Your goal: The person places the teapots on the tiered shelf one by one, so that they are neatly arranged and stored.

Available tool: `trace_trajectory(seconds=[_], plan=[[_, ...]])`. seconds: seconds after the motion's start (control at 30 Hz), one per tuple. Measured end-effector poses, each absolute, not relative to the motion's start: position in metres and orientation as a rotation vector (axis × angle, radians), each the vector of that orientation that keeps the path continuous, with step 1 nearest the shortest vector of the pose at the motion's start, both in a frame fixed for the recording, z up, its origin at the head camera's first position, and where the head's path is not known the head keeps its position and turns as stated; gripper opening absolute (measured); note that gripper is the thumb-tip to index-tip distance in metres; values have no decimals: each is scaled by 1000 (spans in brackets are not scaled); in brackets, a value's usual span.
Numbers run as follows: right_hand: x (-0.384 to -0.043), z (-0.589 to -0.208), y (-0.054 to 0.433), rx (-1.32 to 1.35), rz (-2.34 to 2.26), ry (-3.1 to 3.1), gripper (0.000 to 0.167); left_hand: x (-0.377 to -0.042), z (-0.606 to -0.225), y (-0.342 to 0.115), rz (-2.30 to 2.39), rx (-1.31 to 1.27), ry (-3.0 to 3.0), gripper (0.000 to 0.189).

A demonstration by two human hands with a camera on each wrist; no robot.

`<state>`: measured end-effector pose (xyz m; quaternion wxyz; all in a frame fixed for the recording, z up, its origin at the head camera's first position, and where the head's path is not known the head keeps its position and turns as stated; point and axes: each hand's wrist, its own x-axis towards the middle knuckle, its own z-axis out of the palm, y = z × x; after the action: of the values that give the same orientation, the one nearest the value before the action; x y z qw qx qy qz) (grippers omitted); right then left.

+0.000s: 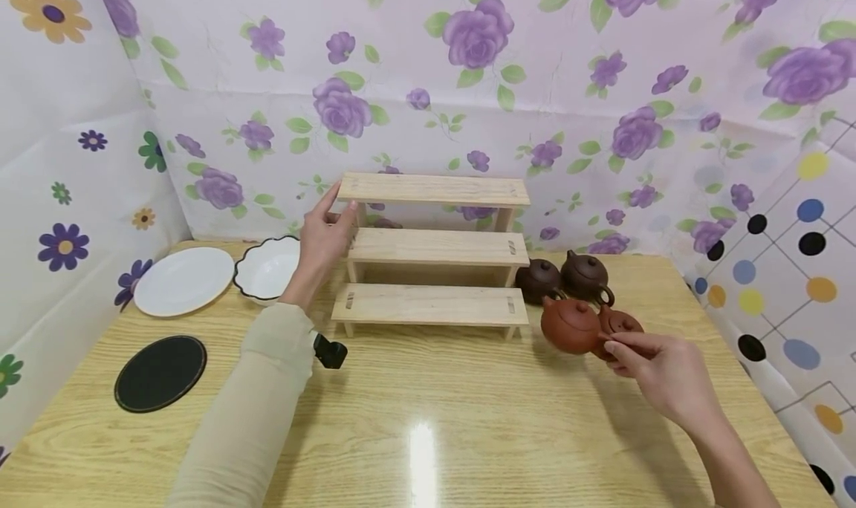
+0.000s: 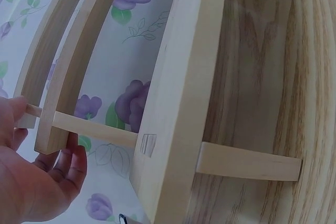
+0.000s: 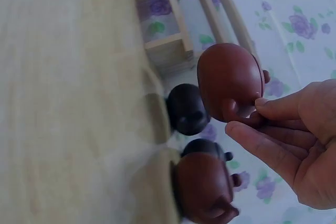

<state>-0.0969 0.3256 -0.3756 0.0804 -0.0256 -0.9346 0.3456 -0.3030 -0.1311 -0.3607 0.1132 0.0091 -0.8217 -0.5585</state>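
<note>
A three-tier wooden stand stands at the back middle of the table. My left hand grips its left end; in the left wrist view, the fingers curl around the end of a shelf board. My right hand pinches the handle of a red-brown teapot, held above the table right of the stand. A second red-brown teapot is on the table, partly hidden behind the held one in the head view. Two dark brown teapots stand behind them.
On the left are a white oval plate, a scalloped white bowl with a dark rim and a black oval plate. A black device sits at my left wrist. Floral cloth hangs close behind the stand.
</note>
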Motion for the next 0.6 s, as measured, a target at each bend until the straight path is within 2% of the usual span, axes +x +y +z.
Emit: trace_trajectory(seconds=[0.23,0.6], plan=[[-108,-356,320,46,870,-2763,21,-303,-361,-130,-1637,48,-2408,62],[-130,-328,308,42,1189,-2819,34,-301,-360,-131,-1626,39,-2422,62]])
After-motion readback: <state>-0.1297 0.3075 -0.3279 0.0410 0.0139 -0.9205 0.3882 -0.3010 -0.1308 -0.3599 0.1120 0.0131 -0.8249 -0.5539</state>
